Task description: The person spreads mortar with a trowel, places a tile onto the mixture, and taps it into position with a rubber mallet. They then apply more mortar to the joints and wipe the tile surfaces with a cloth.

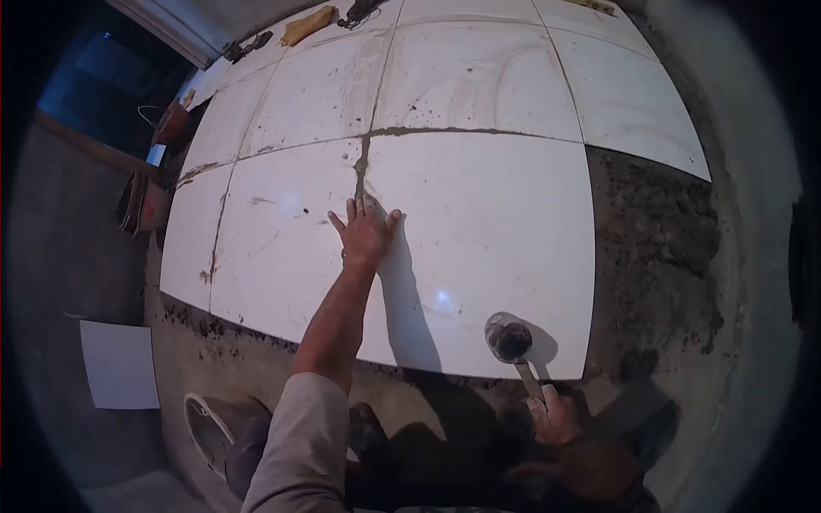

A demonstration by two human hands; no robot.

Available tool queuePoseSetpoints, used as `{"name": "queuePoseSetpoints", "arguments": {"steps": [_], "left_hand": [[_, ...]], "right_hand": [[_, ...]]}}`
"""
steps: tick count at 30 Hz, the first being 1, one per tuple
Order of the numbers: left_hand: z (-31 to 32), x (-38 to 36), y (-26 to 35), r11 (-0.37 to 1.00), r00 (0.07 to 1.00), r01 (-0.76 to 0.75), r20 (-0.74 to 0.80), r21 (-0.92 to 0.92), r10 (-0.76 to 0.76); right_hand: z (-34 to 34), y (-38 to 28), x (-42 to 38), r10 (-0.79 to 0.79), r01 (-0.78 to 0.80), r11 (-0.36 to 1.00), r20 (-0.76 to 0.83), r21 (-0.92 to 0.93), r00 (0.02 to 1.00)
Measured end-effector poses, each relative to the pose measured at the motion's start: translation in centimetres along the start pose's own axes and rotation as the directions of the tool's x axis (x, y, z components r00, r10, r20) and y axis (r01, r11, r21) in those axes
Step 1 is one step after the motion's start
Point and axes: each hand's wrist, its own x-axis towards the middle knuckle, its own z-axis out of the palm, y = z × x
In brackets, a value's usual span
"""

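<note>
My left hand [366,232] lies with its fingers spread over the mortar-smeared joint between two large white tiles. The tile on the right [496,222] reaches to the bare mortar at its right edge. Near its front edge is a mallet [508,339] with a round, pale-rimmed, dark-faced head. My right hand [554,415] is wrapped round the mallet's handle, just past the tile's front edge. Whether the mallet head touches the tile cannot be made out.
Rough dark mortar [658,248] borders the tiles on the right. A bucket [227,427] stands at the lower left, near a loose white tile [120,365]. More buckets [147,205] stand at the left. A yellowish bag [308,26] lies on the far tiles.
</note>
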Motion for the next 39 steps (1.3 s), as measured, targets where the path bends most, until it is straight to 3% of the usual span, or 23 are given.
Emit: {"name": "queuePoseSetpoints", "arguments": {"steps": [3,4,7,9,14,17,20,23,26,28,32,33,35,39], "left_hand": [[-0.4,5.4,0.5,0.999,1.000,-0.001,0.017,-0.038,0.002],[0.8,7.2,0.4,0.997,0.994,-0.042,-0.098,-0.058,0.036],[-0.4,10.6,1.7,0.999,1.000,-0.020,-0.008,-0.035,0.020],[-0.5,12.0,2.2,0.997,1.000,-0.014,0.011,-0.081,0.015],[0.0,15.1,1.9,0.995,0.999,-0.033,-0.017,-0.093,0.032],[-0.1,16.1,1.8,0.993,0.997,-0.053,-0.056,-0.107,0.048],[-0.4,16.8,2.3,0.994,0.999,-0.043,0.014,-0.099,0.044],[-0.1,16.6,2.9,0.997,0.999,-0.018,-0.042,-0.069,0.015],[0.6,16.5,2.9,0.995,0.998,-0.041,-0.057,-0.087,0.036],[1.3,16.5,2.5,0.986,0.975,-0.155,-0.169,-0.062,0.142],[1.1,16.2,2.9,0.981,0.969,-0.168,-0.201,-0.096,0.146],[0.8,16.2,3.1,0.981,0.969,-0.170,-0.196,-0.098,0.148],[-0.7,16.2,3.9,0.990,0.998,-0.060,-0.016,-0.128,0.059],[-0.1,15.5,3.9,0.988,0.989,-0.083,-0.136,-0.128,0.066]], "right_hand": [[-1.1,-0.4,1.5,0.035,-0.036,0.998,-0.007,-0.047,0.999],[-1.5,0.2,1.8,-0.009,0.008,0.997,-0.010,-0.078,1.000],[-2.6,-0.3,3.1,0.019,-0.019,1.000,-0.029,0.007,0.999],[-3.1,-0.5,3.7,0.094,-0.093,0.994,0.022,-0.059,0.995],[-2.7,1.5,4.0,0.129,-0.128,0.991,0.025,-0.038,0.991],[-2.8,1.5,4.3,0.179,-0.177,0.984,0.066,-0.036,0.982],[-2.9,1.1,4.7,0.167,-0.165,0.986,0.076,-0.033,0.983],[-3.2,0.4,5.1,0.210,-0.218,0.972,0.101,0.082,0.972],[-3.0,0.6,4.8,0.232,-0.238,0.970,0.102,0.043,0.967],[-3.1,0.5,4.8,0.237,-0.243,0.969,0.107,0.051,0.966],[-3.1,1.0,4.8,0.219,-0.226,0.973,0.111,0.053,0.969],[-3.0,1.0,4.7,0.225,-0.232,0.971,0.111,0.052,0.968],[-3.0,0.9,4.7,0.220,-0.223,0.975,0.087,0.021,0.971],[-3.5,-0.3,5.4,0.230,-0.235,0.970,0.081,0.057,0.970]]}}
